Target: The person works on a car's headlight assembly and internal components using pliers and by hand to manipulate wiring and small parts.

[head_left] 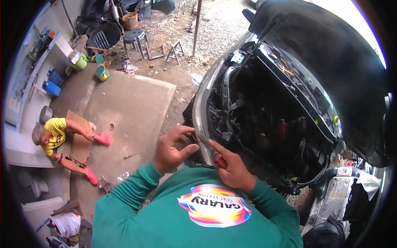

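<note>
Front edge of the car (201, 118), a pale, curved strip, runs just ahead of my hands. My right hand (235, 171) is closed round a hand tool with a red handle (218, 158). The tool's narrow grey front (203, 139) points at the strip; its exact kind is hard to make out. On the other side, my left hand (171, 149) has its thumb and index finger apart, fingertips at the strip's outer side. Something thin may lie by those fingertips, too small to tell.
A raised black hood (326, 53) stands over the dark engine bay (273, 124) on the right. To the left, a person in a yellow shirt (56, 134) sits low on a concrete floor (132, 95). Buckets (101, 73), a stool (135, 38) and a metal post (197, 29) stand farther off.
</note>
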